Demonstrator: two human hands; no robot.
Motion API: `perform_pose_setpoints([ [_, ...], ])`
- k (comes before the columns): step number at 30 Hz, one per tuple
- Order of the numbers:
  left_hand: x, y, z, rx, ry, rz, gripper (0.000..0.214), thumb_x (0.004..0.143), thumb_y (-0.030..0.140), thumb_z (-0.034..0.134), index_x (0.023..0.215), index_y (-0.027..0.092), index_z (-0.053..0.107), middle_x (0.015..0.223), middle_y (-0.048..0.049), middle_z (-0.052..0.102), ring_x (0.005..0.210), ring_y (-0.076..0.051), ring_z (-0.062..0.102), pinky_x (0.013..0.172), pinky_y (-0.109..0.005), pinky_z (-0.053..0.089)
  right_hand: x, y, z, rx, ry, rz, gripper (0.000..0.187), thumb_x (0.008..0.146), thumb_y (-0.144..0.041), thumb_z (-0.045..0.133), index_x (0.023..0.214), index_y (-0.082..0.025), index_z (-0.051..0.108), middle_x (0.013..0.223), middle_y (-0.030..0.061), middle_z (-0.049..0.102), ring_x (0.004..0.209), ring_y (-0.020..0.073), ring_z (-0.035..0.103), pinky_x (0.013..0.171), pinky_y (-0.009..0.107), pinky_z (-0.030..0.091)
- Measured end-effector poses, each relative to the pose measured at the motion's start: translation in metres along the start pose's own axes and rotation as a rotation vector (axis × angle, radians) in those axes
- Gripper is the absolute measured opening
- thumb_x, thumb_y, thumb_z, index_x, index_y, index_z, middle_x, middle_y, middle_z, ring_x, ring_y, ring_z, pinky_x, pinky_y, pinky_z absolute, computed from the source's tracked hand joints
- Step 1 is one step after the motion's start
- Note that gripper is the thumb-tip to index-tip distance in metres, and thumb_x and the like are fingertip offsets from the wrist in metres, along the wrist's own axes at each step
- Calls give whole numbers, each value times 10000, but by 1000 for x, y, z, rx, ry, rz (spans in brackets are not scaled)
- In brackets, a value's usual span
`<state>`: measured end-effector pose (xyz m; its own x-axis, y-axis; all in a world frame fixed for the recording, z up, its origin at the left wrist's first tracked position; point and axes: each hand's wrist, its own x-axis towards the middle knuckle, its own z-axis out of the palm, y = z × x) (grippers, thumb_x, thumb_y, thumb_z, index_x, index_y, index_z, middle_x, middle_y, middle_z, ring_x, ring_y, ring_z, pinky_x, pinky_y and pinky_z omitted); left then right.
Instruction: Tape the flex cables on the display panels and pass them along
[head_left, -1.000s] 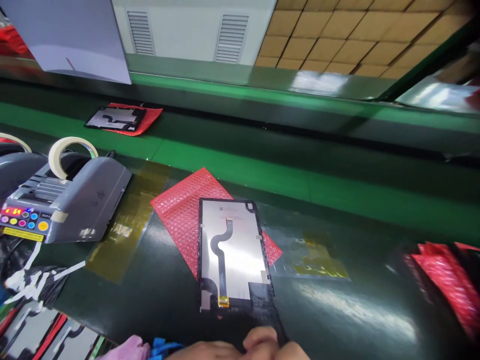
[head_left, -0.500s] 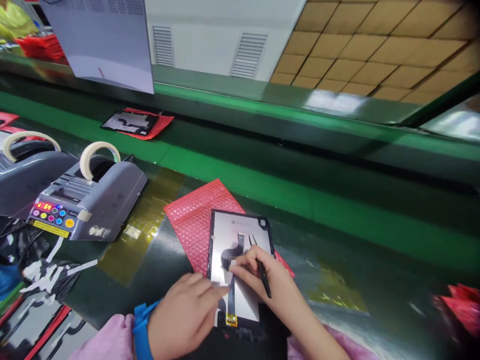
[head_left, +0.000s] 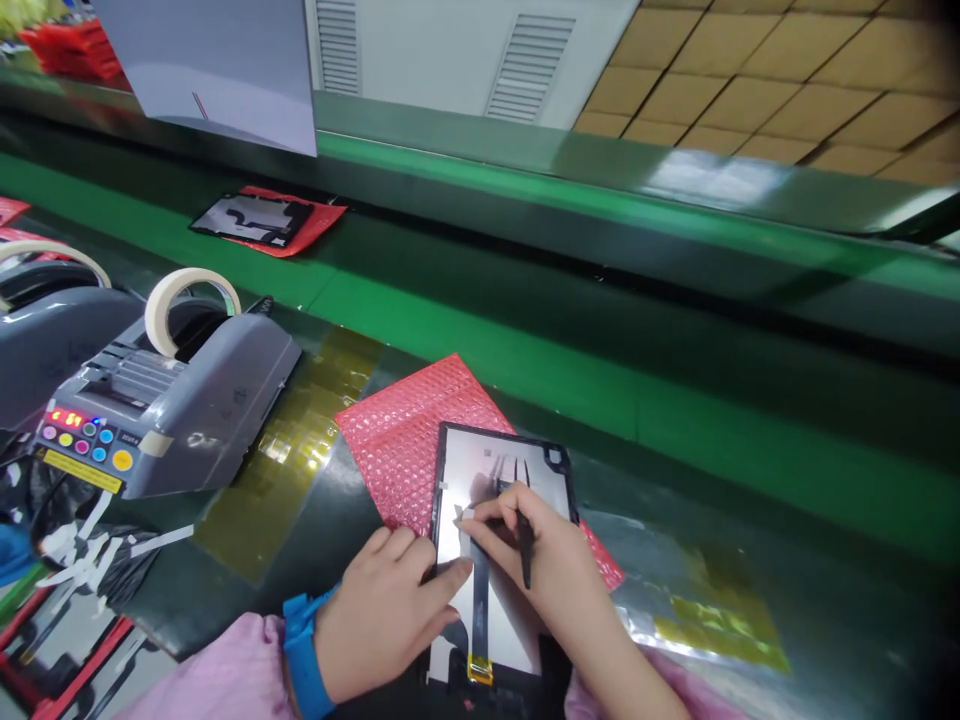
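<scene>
A tablet display panel (head_left: 514, 625), white-backed with a black frame, lies face down partly on a red bubble-wrap bag (head_left: 409, 430). Down its middle runs a dark flex cable (head_left: 481, 610) with a gold connector at the near end. My left hand (head_left: 390, 610) rests at the panel's left edge, fingers apart, one fingertip touching beside the cable. My right hand (head_left: 544, 550) is closed above the panel. It holds black tweezers (head_left: 526, 550), tips pointing away, while thumb and forefinger pinch a small whitish piece of tape (head_left: 463, 518) over the cable.
A grey tape dispenser (head_left: 202, 400) with a tape roll (head_left: 157, 310) stands at left, near cut tape strips (head_left: 161, 540). Another panel (head_left: 255, 218) on a red bag lies on the green conveyor (head_left: 420, 310). Yellow film (head_left: 720, 630) covers part of the bench at right.
The camera view has shifted slightly. My right hand still pinches the tape and holds the tweezers, now covering more of the cable's curved upper part. My left hand stays at the panel.
</scene>
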<state>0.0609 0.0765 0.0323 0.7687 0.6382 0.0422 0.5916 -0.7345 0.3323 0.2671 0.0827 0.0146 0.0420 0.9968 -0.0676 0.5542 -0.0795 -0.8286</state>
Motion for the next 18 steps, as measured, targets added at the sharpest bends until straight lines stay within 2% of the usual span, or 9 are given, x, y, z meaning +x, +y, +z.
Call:
perform_pose_setpoints([
  [2,0,0,1,9,-3,1,357,964,333,628,1301,225,577,891,-38,620,830,-241,557,763,-374,479,9,-2,0,-91,71,6,338,829,-455,669,713,-278,405,727,-14,704,648,200,647,622,306,461],
  [5,-2,0,2,20,2,-20,350,964,330,627,1296,225,595,898,-47,628,847,-247,576,769,-386,496,27,-4,-10,-162,180,42,362,832,-495,646,732,-281,372,719,-32,695,610,187,626,592,295,437],
  [7,-4,0,3,19,28,8,414,943,393,652,1310,211,595,1012,-83,656,959,-282,596,884,-460,497,33,1,-23,-175,251,49,348,863,-520,593,754,-286,360,771,-7,720,650,200,649,603,304,446],
  [9,-8,-1,5,20,34,111,626,867,537,710,1381,216,554,1262,-142,627,1174,-370,553,1031,-594,411,29,15,-38,-187,335,44,329,862,-556,543,785,-290,367,900,65,753,787,250,693,674,351,483],
  [11,-10,-2,8,39,-2,204,902,732,674,773,1472,252,478,1490,-188,486,1347,-484,419,1076,-703,309,12,41,-54,-241,392,37,327,821,-586,541,828,-288,407,1016,141,752,925,323,706,761,433,505],
  [13,-10,-2,14,64,-35,209,1033,662,739,782,1525,306,414,1598,-205,348,1413,-557,308,1062,-743,284,-17,76,-70,-392,402,24,329,808,-588,541,887,-274,481,1082,182,742,1010,384,703,818,509,511],
  [15,-1,-2,19,78,-40,157,1016,694,757,742,1546,336,383,1639,-208,268,1442,-581,242,1065,-754,269,-52,115,-84,-583,436,-19,331,841,-579,488,912,-258,519,1259,218,694,1174,429,648,933,586,484],
  [18,36,-5,26,92,-35,52,919,757,742,697,1539,364,398,1658,-193,232,1468,-577,184,1088,-763,233,-101,169,-105,-696,452,24,352,874,-573,454,954,-240,537,1363,263,629,1194,460,637,899,605,523],
])
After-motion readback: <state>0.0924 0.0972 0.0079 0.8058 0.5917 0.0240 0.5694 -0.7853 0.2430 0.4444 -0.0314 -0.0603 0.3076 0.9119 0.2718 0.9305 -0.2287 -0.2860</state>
